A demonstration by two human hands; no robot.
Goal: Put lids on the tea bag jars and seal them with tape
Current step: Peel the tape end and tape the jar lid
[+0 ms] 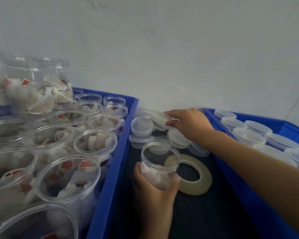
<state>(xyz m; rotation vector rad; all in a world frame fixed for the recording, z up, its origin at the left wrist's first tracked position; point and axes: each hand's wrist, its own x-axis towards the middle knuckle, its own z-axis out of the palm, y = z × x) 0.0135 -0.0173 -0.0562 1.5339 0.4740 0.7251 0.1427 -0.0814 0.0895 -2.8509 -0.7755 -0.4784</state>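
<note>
My left hand [152,188] grips a clear open jar of tea bags [160,163] standing on the dark surface between two blue crates. My right hand [188,123] reaches over to the pile of translucent lids [141,128] at the back and pinches one lid [160,116] by its edge. A roll of pale tape [195,178] lies flat just right of the jar, partly behind it.
The blue crate on the left [110,169] holds several open jars of tea bags [95,142], with a big clear tub of tea bags [38,87] behind. The blue crate on the right [283,125] holds several lidded jars [248,137]. A white wall rises close behind.
</note>
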